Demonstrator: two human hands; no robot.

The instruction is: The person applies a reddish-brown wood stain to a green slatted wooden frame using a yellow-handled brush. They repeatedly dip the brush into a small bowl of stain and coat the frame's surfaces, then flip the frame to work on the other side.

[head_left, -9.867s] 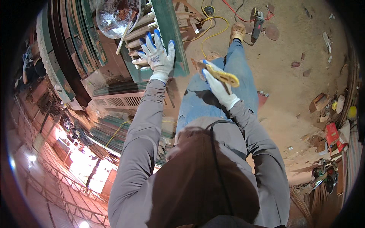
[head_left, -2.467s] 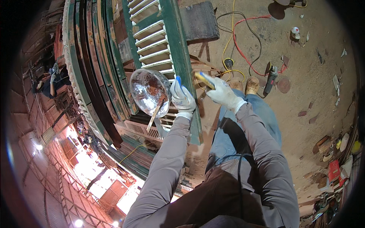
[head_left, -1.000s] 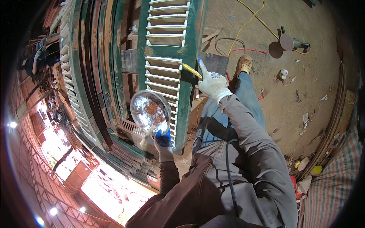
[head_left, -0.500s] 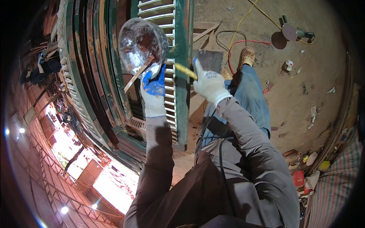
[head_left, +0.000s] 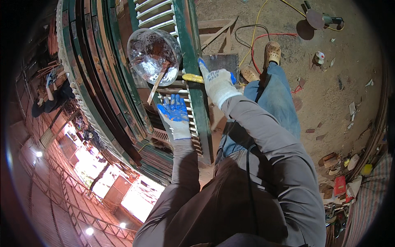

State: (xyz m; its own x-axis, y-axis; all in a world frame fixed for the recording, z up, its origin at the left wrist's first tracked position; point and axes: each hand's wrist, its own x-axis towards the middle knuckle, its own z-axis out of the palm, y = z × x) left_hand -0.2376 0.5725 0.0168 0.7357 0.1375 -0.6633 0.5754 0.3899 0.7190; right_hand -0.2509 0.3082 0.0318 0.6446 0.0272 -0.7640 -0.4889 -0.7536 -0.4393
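Note:
My left hand (head_left: 176, 115), in a white glove with a blue coated palm, lies palm up with its fingers stretched out, holding nothing. Just beyond its fingertips a round metallic-looking bowl (head_left: 140, 66) rests on the shutters, with reddish-brown stuff inside. A flat wooden stick (head_left: 155, 87) leans out over the bowl's near rim. My right hand (head_left: 220, 84), gloved too, is closed around a yellow-handled tool (head_left: 192, 78) whose kind I cannot make out. That tool points left, over the green frame of a louvered shutter (head_left: 200, 119) with white slats.
More green and brown frames (head_left: 105, 70) are stacked to the left. An angle grinder (head_left: 331, 19) lies on the floor at far right, near yellow and red cords (head_left: 271, 35). Scraps and a red box (head_left: 340, 186) lie at right. Another person (head_left: 51, 99) is at far left.
My left hand has let go of the bowl and drawn back toward me, its fingers opening. My right hand has shifted slightly left with the yellow-handled tool.

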